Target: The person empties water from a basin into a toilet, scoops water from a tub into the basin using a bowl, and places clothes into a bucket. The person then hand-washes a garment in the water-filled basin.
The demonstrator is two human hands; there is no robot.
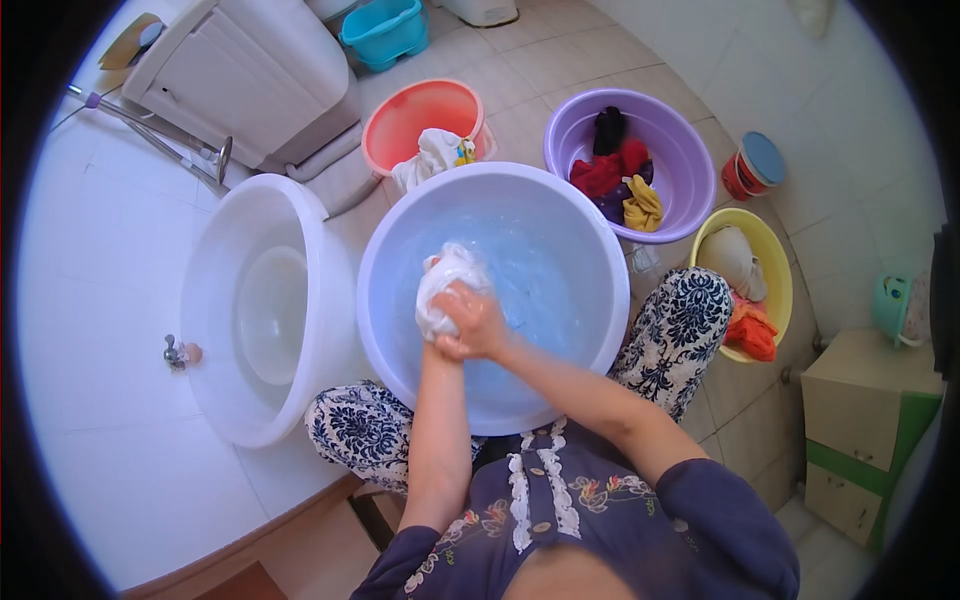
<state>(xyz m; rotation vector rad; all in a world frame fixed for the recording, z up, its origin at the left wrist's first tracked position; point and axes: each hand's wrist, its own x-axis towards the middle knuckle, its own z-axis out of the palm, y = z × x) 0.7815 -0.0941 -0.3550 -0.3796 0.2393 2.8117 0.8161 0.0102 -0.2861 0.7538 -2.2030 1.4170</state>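
Observation:
A bunched, wet white cloth (452, 268) is held between my hands over the left part of a large pale tub (610, 275) of bluish water. My right hand (474, 318) presses over the cloth from the right, its fingers curled on it. My left hand (433, 263) grips the same cloth from the left and below; the cloth hides most of it, and only a bit of finger shows. The tub stands between my knees.
A white tub (310, 330) stands left by a wall tap (182, 354). Behind are a red basin (385, 125) with white clothing and a purple basin (680, 205) with dark, red and yellow clothes. A yellow bucket (779, 270) of clothes and a drawer cabinet (850, 410) stand right.

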